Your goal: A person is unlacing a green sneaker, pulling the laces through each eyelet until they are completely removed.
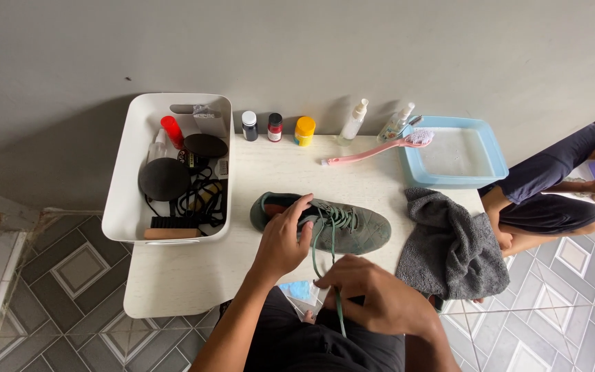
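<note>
Green shoe sits mid-worktop, lying on its side with its long axis running left to right, heel at left, toe toward the grey towel. Starting from the left: a white bin packed with brushes and cords stands just beside the heel. Now the left hand, its grip clamped over the collar at the heel end, pinning the shoe down. Moving right, the green lace drops off the eyelets toward the near edge, and there's the right hand, grip pinched closed on that lace, below the shoe and nearer the person. Left hand is the one on the shoe itself. Farther right, a pink brush rests on a blue basin; another person sits beyond.
</note>
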